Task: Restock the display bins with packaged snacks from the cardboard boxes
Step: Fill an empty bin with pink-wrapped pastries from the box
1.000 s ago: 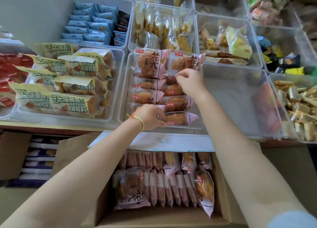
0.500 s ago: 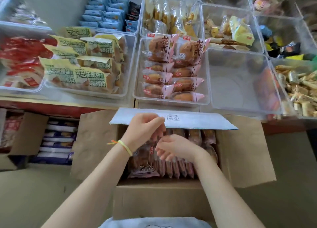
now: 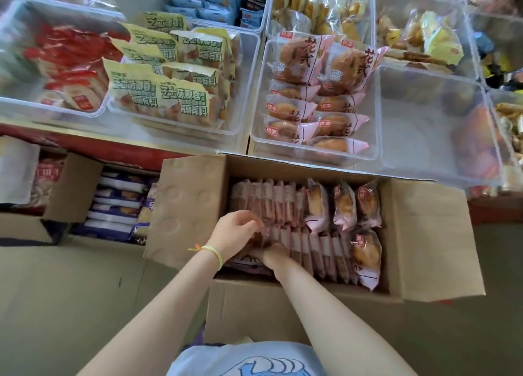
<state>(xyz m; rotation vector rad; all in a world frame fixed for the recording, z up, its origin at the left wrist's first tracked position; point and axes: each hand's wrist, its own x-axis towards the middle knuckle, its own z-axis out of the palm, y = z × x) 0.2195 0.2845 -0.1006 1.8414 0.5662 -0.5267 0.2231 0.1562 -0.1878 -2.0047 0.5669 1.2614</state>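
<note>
Both hands, left hand (image 3: 236, 234) and right hand (image 3: 273, 255), pinch upright pink packets (image 3: 311, 251) inside the cardboard box (image 3: 424, 234); their bin (image 3: 314, 154) lies just beyond its far flap.

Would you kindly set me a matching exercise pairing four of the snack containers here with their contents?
Containers:
1. open cardboard box
2. clear bin right of the pink packets' bin
3. far-left clear bin
4. clear bin left of the pink packets' bin

Contents:
A. red-wrapped packets
B. green-and-yellow packets
C. nothing inside
D. pink pastry packets, both hands reaching in

Pairs: 1-D, 2-C, 3-A, 4-B
</note>
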